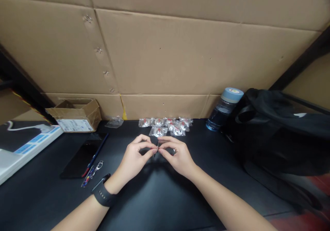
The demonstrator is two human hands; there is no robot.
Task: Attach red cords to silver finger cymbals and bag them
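My left hand (135, 157) and my right hand (177, 155) meet over the middle of a black table (154, 196). Both pinch a small thin silvery object (156, 149) between thumb and fingertips; I cannot make out what it is. The left wrist wears a black watch (103, 192). Just beyond the hands lie several small clear plastic packets (166, 125), each holding a round white and red piece.
A blue-lidded water bottle (224, 109) and a black bag (281, 134) stand at the right. At the left lie a dark phone (79, 158), a pen (95, 153), a keyring (96, 167), an open cardboard box (76, 114) and a white board (23, 148). A cardboard wall (165, 52) closes the back.
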